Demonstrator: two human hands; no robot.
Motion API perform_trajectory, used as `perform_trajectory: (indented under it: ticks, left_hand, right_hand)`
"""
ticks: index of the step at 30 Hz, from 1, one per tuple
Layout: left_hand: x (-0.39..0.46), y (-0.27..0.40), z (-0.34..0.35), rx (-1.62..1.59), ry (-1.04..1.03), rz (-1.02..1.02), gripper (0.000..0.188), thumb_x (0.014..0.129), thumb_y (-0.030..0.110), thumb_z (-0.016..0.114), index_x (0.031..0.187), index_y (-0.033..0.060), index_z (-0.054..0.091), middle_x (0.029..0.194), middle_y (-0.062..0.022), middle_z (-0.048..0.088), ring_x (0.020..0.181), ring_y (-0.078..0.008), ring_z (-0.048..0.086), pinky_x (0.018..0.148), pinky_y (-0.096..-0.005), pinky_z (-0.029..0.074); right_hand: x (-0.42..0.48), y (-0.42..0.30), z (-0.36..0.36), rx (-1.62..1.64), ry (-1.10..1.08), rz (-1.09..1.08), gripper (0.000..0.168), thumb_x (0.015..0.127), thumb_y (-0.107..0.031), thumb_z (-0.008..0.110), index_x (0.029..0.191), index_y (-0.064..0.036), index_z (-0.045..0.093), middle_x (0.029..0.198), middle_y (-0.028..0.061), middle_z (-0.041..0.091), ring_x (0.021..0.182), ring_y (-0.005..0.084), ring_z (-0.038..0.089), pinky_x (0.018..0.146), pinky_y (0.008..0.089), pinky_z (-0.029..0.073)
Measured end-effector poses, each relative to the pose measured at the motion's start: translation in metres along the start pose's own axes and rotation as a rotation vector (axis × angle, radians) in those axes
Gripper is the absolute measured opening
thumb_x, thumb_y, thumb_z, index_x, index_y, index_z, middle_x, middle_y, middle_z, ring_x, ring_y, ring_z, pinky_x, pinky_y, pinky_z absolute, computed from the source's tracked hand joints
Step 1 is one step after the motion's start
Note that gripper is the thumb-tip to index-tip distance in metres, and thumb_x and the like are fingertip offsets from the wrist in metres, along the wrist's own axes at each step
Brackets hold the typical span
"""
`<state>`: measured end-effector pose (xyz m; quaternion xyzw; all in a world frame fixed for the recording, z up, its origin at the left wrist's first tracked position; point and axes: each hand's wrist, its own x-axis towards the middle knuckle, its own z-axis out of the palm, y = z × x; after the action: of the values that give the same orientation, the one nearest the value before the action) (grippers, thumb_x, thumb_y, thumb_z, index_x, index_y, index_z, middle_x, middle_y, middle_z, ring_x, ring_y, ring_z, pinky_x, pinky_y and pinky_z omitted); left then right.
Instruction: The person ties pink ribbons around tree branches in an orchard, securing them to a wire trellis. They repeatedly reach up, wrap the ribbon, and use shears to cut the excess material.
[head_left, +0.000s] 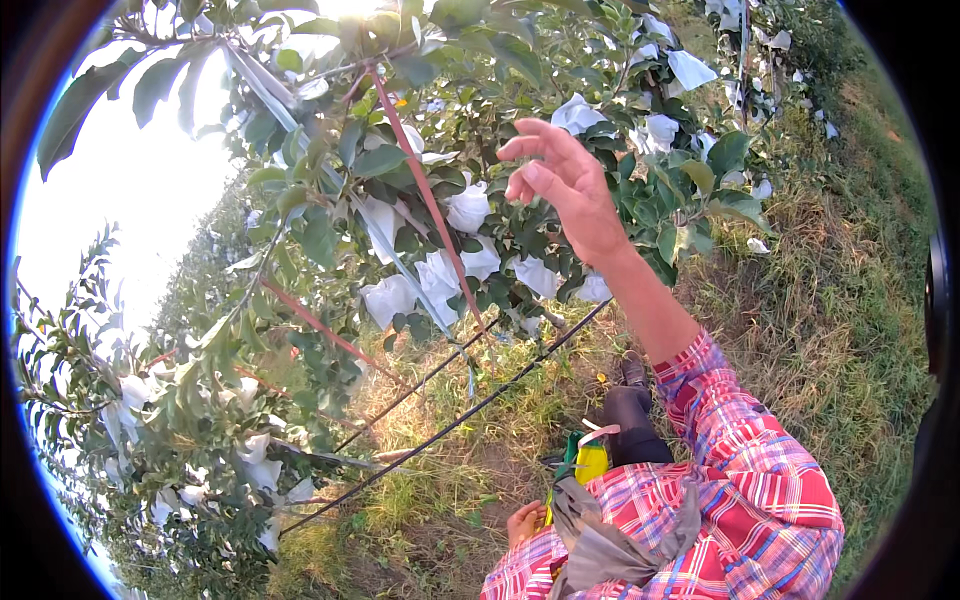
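Observation:
My right hand is raised among the leaves of a tree. Its fingers are apart and loosely curled, with nothing seen between them. White bags hang on the branches just beyond the fingertips, and more white bags hang lower to the left. Down by my waist is my left hand, its fingers bent beside a yellow and green item; whether it grips anything is unclear. A grey cloth lies across my plaid shirt.
Red straps and a pale blue strap run down through the branches. Two dark lines, one a thicker cable, slant across in front of me. Grass covers the ground at right. Bagged branches fill the lower left.

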<state>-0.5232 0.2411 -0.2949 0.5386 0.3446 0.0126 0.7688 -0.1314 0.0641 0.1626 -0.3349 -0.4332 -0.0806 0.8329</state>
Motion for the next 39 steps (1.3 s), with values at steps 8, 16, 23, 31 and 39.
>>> perform_trajectory:
  ticks: [8, 16, 23, 31, 39]
  left_hand:
    - [0.020, 0.007, 0.019, 0.135, -0.060, -0.061, 0.029, 0.092, 0.005, 0.048, 0.120, 0.0004, 0.056, 0.102, -0.0095, 0.066, 0.086, -0.0130, 0.063, 0.069, -0.0236, 0.052]
    - [0.019, 0.142, 0.092, 0.283, 0.064, 0.305, 0.027, 0.092, 0.004, 0.046, 0.115, -0.0012, 0.060, 0.098, -0.0069, 0.066, 0.083, -0.0111, 0.062, 0.070, -0.0224, 0.048]
    - [0.034, 0.177, 0.163, 0.327, 0.114, 0.378, 0.027, 0.092, 0.004, 0.046, 0.114, -0.0004, 0.061, 0.097, -0.0057, 0.065, 0.084, -0.0100, 0.060, 0.071, -0.0226, 0.047]
    - [0.010, 0.232, 0.242, 0.472, 0.125, 0.407, 0.028, 0.092, 0.015, 0.052, 0.114, 0.0008, 0.060, 0.099, -0.0072, 0.065, 0.091, -0.0161, 0.061, 0.083, -0.0294, 0.049]
    - [-0.015, 0.493, 0.343, 0.745, 0.293, 1.338, 0.044, 0.090, 0.007, 0.052, 0.134, 0.0016, 0.043, 0.133, -0.0119, 0.047, 0.123, -0.0214, 0.046, 0.098, -0.0335, 0.041]
  right_hand:
    - [0.097, -0.075, 0.023, -0.113, 0.076, -0.166, 0.043, 0.083, -0.020, 0.064, 0.119, -0.002, 0.048, 0.081, 0.0047, 0.062, 0.065, 0.0099, 0.055, 0.057, 0.0247, 0.043]
    - [0.148, -0.075, -0.028, -0.614, 0.116, 0.032, 0.025, 0.084, -0.026, 0.065, 0.088, -0.001, 0.064, 0.075, 0.0025, 0.063, 0.065, 0.0120, 0.057, 0.059, 0.0260, 0.044]
    - [0.184, -0.040, -0.075, -0.057, -0.038, -0.039, 0.031, 0.086, -0.027, 0.065, 0.103, -0.002, 0.063, 0.098, 0.0038, 0.064, 0.086, 0.0165, 0.060, 0.075, 0.0296, 0.049]
    - [0.179, -0.012, -0.098, 0.114, 0.058, 0.085, 0.025, 0.078, -0.021, 0.074, 0.096, -0.006, 0.065, 0.092, 0.0024, 0.066, 0.081, 0.0126, 0.061, 0.063, 0.0277, 0.051]
    - [0.186, -0.016, -0.094, 0.150, -0.026, -0.114, 0.022, 0.081, -0.022, 0.072, 0.092, -0.005, 0.066, 0.085, 0.0019, 0.066, 0.075, 0.0106, 0.061, 0.061, 0.0258, 0.051]
